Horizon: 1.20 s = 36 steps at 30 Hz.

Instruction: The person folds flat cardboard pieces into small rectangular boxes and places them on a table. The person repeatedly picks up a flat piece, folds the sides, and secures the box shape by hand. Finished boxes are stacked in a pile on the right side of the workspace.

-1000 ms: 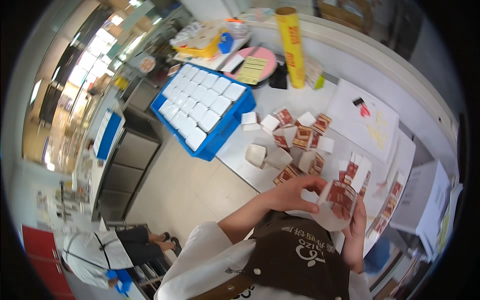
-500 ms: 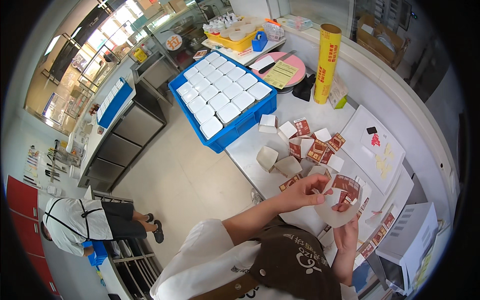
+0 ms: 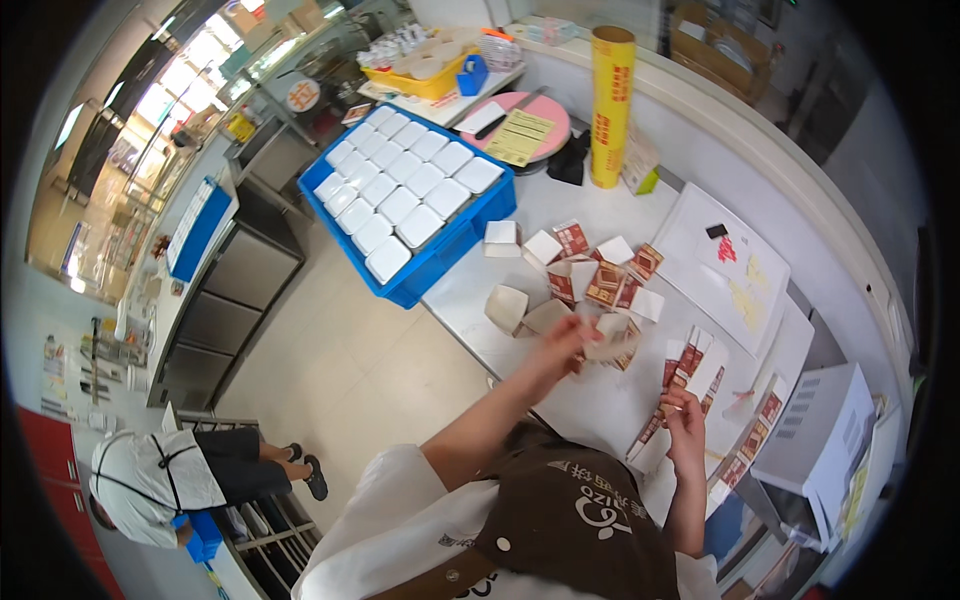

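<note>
My left hand (image 3: 560, 350), blurred by motion, reaches to the near side of a heap of folded paper sleeves. Its fingertips pinch a pale paper sleeve (image 3: 609, 343), also smeared. Brown-and-white printed boxy sleeves (image 3: 606, 284) lie jumbled just beyond it, some standing open, with a plain pale one (image 3: 506, 308) at the left. Closer to me on the right, my right hand (image 3: 685, 415) has its fingers closed on flat brown printed paper strips (image 3: 690, 358) lying on the table. How many strips it grips cannot be made out.
A blue crate (image 3: 462, 245) of white-lidded boxes stands left of the heap. Behind are a pink round board (image 3: 555, 130) and an upright yellow roll (image 3: 612, 110). A white tray (image 3: 690, 235) and a grey-white machine (image 3: 815, 440) occupy the right. Another person (image 3: 165, 470) bends at a far-left shelf.
My left hand has carried the sleeve away from my right hand, leftward to the heap. The right hand has come down onto the flat strips. The view has shifted slightly.
</note>
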Each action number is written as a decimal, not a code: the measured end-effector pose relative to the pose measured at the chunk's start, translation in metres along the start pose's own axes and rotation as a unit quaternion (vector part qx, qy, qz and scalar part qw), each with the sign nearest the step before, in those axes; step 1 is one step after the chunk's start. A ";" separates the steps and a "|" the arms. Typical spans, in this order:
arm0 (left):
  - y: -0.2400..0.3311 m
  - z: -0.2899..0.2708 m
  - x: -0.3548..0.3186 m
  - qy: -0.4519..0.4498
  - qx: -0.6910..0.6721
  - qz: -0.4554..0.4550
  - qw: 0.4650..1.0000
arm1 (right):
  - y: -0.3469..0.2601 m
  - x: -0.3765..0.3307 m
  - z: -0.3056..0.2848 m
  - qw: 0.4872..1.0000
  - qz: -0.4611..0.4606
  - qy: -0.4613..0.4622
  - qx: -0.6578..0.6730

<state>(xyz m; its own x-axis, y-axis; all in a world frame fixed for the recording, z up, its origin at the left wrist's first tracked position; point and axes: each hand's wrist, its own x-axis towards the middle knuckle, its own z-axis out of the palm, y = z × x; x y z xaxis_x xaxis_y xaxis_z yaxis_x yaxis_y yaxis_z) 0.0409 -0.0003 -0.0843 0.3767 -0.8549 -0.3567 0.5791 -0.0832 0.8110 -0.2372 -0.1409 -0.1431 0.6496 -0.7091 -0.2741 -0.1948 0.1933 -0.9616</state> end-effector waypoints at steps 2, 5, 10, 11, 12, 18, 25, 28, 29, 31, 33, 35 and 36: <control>-0.006 -0.020 0.015 0.025 -0.080 0.008 0.996 | 0.036 -0.008 -0.024 0.986 -0.020 0.048 -0.157; -0.022 -0.051 0.030 0.019 -0.153 0.006 0.988 | 0.075 -0.028 -0.048 0.937 0.035 0.119 -0.328; -0.003 -0.032 0.046 0.075 -0.091 -0.044 0.992 | 0.119 -0.049 -0.052 0.883 0.071 0.275 -0.374; -0.001 -0.035 0.054 0.074 -0.093 -0.044 0.992 | 0.123 -0.052 -0.042 0.864 0.059 0.301 -0.399; -0.004 -0.039 0.064 0.073 -0.096 -0.045 0.992 | 0.118 -0.053 -0.033 0.873 0.074 0.299 -0.377; 0.007 -0.046 0.112 0.104 -0.112 -0.130 0.980 | 0.153 -0.052 -0.009 0.841 0.090 0.356 -0.399; 0.004 -0.039 0.112 0.028 -0.006 -0.225 0.974 | 0.135 -0.044 0.001 0.797 0.063 0.406 -0.444; -0.010 -0.036 0.104 -0.019 0.011 -0.213 0.977 | 0.112 -0.036 0.020 0.804 0.076 0.382 -0.448; -0.014 -0.032 0.101 -0.035 0.012 -0.210 0.977 | 0.109 -0.034 0.025 0.804 0.082 0.365 -0.461; -0.020 -0.023 0.098 -0.054 0.033 -0.224 0.973 | 0.112 -0.032 0.029 0.804 0.087 0.367 -0.459; -0.023 -0.009 0.091 -0.074 0.048 -0.225 0.970 | 0.118 -0.030 0.024 0.818 0.090 0.379 -0.424; -0.026 0.002 0.084 -0.099 0.061 -0.214 0.970 | 0.114 -0.034 0.019 0.827 0.082 0.371 -0.415; -0.032 0.004 0.082 -0.101 0.063 -0.219 0.969 | 0.108 -0.036 0.018 0.825 0.068 0.365 -0.426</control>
<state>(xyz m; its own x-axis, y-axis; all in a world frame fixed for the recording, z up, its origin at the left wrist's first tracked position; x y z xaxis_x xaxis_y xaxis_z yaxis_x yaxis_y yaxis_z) 0.0504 -0.0693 -0.1376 -0.0408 -0.8052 -0.5916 0.5542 -0.5109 0.6572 -0.2680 -0.0822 -0.2378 0.0238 -0.9997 0.0003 -0.8771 -0.0211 -0.4798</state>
